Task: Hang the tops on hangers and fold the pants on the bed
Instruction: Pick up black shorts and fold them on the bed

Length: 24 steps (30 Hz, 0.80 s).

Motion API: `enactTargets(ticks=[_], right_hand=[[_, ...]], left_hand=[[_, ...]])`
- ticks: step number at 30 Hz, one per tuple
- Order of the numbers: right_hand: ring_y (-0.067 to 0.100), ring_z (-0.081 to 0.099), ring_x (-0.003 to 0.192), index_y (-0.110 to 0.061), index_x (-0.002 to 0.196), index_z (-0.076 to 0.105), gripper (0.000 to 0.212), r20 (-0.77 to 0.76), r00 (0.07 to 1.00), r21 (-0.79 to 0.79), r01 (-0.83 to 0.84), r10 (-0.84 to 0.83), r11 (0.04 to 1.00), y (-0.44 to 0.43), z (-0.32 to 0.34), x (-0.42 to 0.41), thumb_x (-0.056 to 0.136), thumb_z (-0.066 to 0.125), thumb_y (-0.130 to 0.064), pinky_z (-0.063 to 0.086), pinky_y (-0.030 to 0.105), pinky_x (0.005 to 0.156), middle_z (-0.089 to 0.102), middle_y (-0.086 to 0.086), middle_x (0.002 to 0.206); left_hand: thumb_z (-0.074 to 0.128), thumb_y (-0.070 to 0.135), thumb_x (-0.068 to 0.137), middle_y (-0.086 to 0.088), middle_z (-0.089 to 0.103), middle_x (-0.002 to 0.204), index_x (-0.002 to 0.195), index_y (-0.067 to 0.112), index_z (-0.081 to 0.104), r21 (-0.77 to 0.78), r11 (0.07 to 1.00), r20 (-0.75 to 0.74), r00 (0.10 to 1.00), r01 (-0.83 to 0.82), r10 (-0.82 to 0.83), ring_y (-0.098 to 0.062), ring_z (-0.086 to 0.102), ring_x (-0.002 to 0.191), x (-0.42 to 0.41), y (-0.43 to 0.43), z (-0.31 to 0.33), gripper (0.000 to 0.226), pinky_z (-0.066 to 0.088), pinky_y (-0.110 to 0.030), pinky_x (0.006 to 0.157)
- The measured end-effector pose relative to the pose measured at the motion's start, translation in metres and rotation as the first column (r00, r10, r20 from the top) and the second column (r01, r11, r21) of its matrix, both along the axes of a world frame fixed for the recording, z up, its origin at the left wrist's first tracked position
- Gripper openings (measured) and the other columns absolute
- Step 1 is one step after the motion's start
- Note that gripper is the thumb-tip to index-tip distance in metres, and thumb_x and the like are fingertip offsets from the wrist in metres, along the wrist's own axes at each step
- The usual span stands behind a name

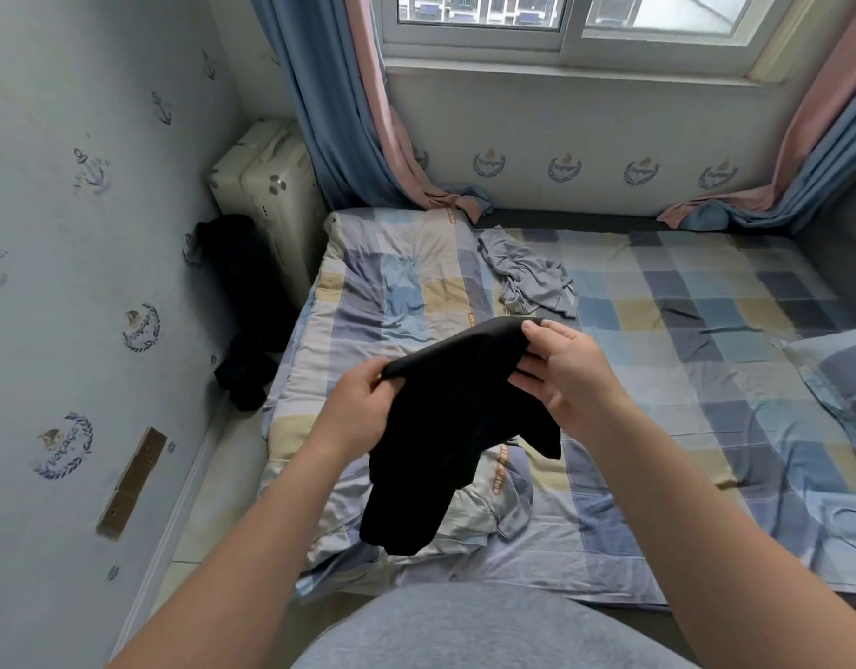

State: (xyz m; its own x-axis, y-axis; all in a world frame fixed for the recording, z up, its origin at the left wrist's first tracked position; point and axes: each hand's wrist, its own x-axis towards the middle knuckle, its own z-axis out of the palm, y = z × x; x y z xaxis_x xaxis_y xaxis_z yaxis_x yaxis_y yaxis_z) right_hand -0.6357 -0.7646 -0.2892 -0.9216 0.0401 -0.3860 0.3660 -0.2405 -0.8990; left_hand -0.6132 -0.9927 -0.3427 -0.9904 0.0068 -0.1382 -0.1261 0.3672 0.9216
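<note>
Black garment [445,427] is held in the air above the bed [658,427], over the near end of a folded quilt [392,282]. The bed is covered by a flat sheet [682,301] in blue, grey and tan checks, lightly creased. The quilt, similarly checked, is thick and soft. A grey garment [527,277] lies crumpled on the sheet, thin and limp, well apart from both hands. The black garment is a matte, opaque cloth; its top edge is drawn into a band between the hands, and the rest hangs in loose lobes. Whether it is a top or pants cannot be told. Left hand [363,403] is clamped on the band's left end, fingers curled round the cloth. Right hand [566,374] is clamped on the right end, fingers curled over the edge. Step in hand, as judged: identifying and squaring the item. Next move: shake it out fully, then lay it flat on the sheet to fold or fetch a hanger; none is in view.
</note>
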Motion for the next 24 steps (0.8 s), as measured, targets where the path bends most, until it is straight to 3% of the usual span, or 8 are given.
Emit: enactTargets(ticks=[4, 7, 11, 13, 16, 19, 22, 24], right_hand=[[0.023, 0.068, 0.107, -0.018, 0.108, 0.065, 0.011, 0.014, 1.0, 0.101, 0.006, -0.008, 0.995, 0.004, -0.01, 0.004, 0.099, 0.059, -0.017, 0.052, 0.042, 0.096, 0.075, 0.001, 0.108], [0.024, 0.068, 0.103, -0.014, 0.107, 0.065, 0.011, 0.004, 0.998, 0.116, -0.066, 0.066, 0.991, -0.003, -0.013, 0.011, 0.098, 0.06, -0.014, 0.053, 0.042, 0.093, 0.074, 0.006, 0.112], [0.024, 0.067, 0.1, -0.01, 0.109, 0.065, 0.014, -0.009, 0.972, 0.143, -0.231, 0.235, 0.962, -0.016, -0.026, 0.028, 0.096, 0.062, -0.013, 0.053, 0.038, 0.087, 0.072, 0.012, 0.115], [0.021, 0.068, 0.103, -0.011, 0.113, 0.064, 0.019, 0.014, 0.929, 0.208, -0.365, 0.37, 0.908, -0.024, -0.038, 0.038, 0.094, 0.065, -0.016, 0.051, 0.035, 0.086, 0.071, 0.012, 0.118], [0.002, 0.062, 0.112, -0.025, 0.131, 0.055, 0.046, 0.046, 0.817, 0.297, -0.56, 0.575, 0.773, -0.034, -0.058, 0.05, 0.089, 0.074, -0.026, 0.049, 0.019, 0.087, 0.061, -0.009, 0.131], [-0.008, 0.046, 0.122, -0.038, 0.137, 0.044, 0.064, 0.067, 0.764, 0.404, -0.608, 0.641, 0.683, -0.039, -0.074, 0.056, 0.083, 0.078, -0.039, 0.044, 0.019, 0.096, 0.048, -0.024, 0.134], [0.0, 0.05, 0.122, -0.034, 0.124, 0.053, 0.047, 0.081, 0.773, 0.527, -0.569, 0.629, 0.631, -0.037, -0.089, 0.053, 0.083, 0.076, -0.043, 0.041, 0.014, 0.094, 0.055, -0.019, 0.127], [0.004, 0.055, 0.119, -0.032, 0.115, 0.057, 0.043, 0.114, 0.767, 0.558, -0.575, 0.632, 0.598, -0.032, -0.096, 0.051, 0.08, 0.076, -0.047, 0.046, 0.025, 0.099, 0.06, -0.014, 0.123]], left_hand=[[0.053, 0.014, 0.099, -0.01, 0.067, 0.08, 0.088, 0.017, 0.066, 0.068, 0.997, -0.056, 0.997, -0.045, 0.049, -0.012, 0.06, 0.072, -0.003, -0.01, 0.017, 0.017, 0.045, -0.034, 0.072], [0.053, 0.015, 0.098, -0.007, 0.066, 0.074, 0.081, 0.02, 0.065, 0.108, 0.991, -0.064, 0.994, -0.076, 0.083, -0.014, 0.06, 0.07, 0.0, -0.007, 0.025, 0.021, 0.046, -0.036, 0.072], [0.055, 0.018, 0.096, -0.011, 0.063, 0.077, 0.088, 0.011, 0.066, 0.228, 0.962, -0.058, 0.984, -0.149, 0.166, -0.023, 0.058, 0.074, 0.005, -0.002, 0.034, 0.015, 0.045, -0.04, 0.072], [0.056, 0.018, 0.097, -0.01, 0.064, 0.081, 0.091, 0.01, 0.068, 0.296, 0.939, -0.035, 0.98, -0.175, 0.194, -0.025, 0.059, 0.078, 0.007, 0.0, 0.041, 0.015, 0.047, -0.041, 0.074], [0.057, 0.023, 0.094, -0.008, 0.068, 0.09, 0.094, 0.016, 0.07, 0.391, 0.901, 0.04, 0.981, -0.189, 0.189, -0.025, 0.064, 0.088, 0.008, 0.003, 0.052, 0.015, 0.052, -0.043, 0.077], [0.052, 0.016, 0.101, -0.011, 0.066, 0.093, 0.099, 0.012, 0.066, 0.518, 0.828, 0.121, 0.977, -0.213, 0.176, -0.024, 0.064, 0.086, 0.01, 0.009, 0.061, 0.015, 0.054, -0.037, 0.073], [0.049, 0.014, 0.103, -0.01, 0.067, 0.096, 0.102, 0.011, 0.064, 0.599, 0.765, 0.157, 0.972, -0.236, 0.177, -0.021, 0.066, 0.087, 0.009, 0.009, 0.067, 0.015, 0.057, -0.033, 0.069], [0.048, 0.014, 0.104, -0.011, 0.069, 0.097, 0.103, 0.01, 0.064, 0.634, 0.731, 0.176, 0.968, -0.252, 0.181, -0.022, 0.068, 0.087, 0.007, 0.006, 0.068, 0.017, 0.058, -0.033, 0.067]])
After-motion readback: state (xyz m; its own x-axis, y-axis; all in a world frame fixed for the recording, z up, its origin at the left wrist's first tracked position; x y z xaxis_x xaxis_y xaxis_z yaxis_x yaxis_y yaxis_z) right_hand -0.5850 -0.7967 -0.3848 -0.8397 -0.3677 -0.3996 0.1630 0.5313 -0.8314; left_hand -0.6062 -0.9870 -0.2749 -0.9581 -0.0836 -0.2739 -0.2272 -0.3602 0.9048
